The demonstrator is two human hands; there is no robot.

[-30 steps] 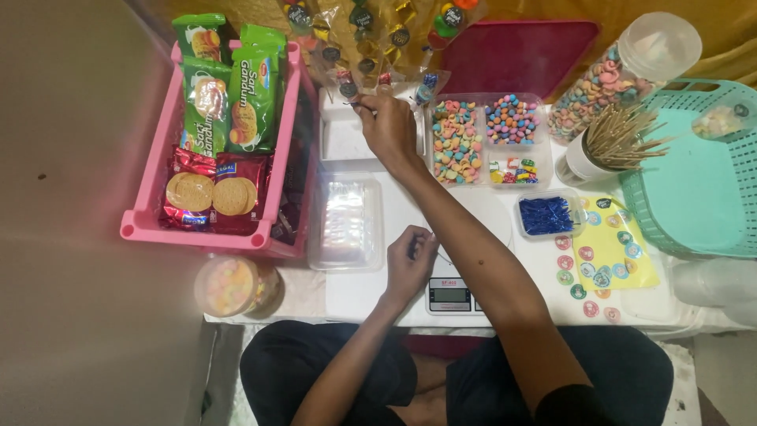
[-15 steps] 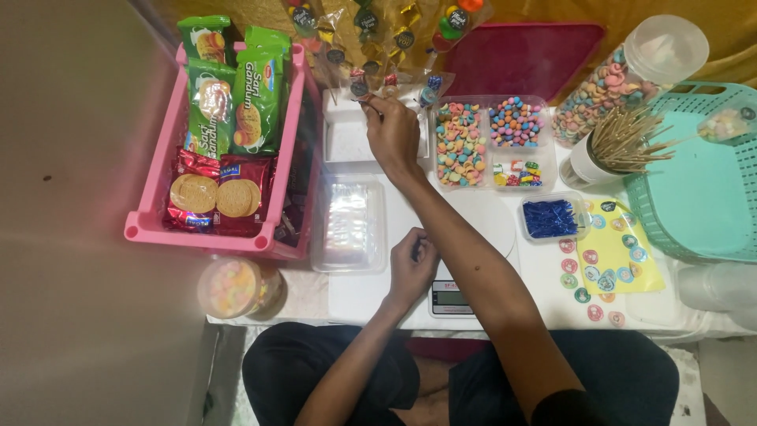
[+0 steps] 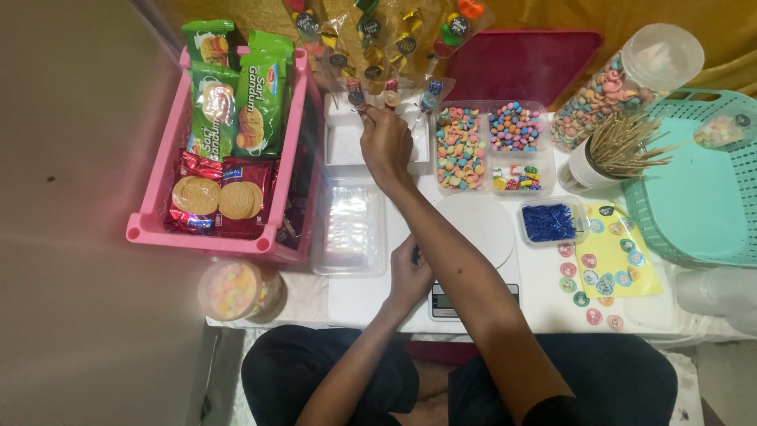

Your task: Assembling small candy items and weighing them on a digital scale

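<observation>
My right hand (image 3: 386,143) reaches across the table to a white tray (image 3: 341,146) at the back. Its fingertips pinch the stick of a clear-wrapped treat (image 3: 357,96), one of several standing in a row there. My left hand (image 3: 408,276) rests curled on the white kitchen scale (image 3: 473,229) close to my body, fingers closed. Whether it holds something small cannot be made out.
A pink basket (image 3: 162,170) of green and red biscuit packs is at left, with an empty clear box (image 3: 349,225) and a lidded tub (image 3: 233,288) near it. Right of my arm: a divided candy box (image 3: 489,146), candy jar (image 3: 611,87), cup of sticks (image 3: 611,150), blue bits (image 3: 548,222), sticker sheet (image 3: 611,256), teal basket (image 3: 702,189), red tray (image 3: 524,63).
My right hand stays at the row of wrapped treats with only slight finger shifts. My left hand has not moved on the scale.
</observation>
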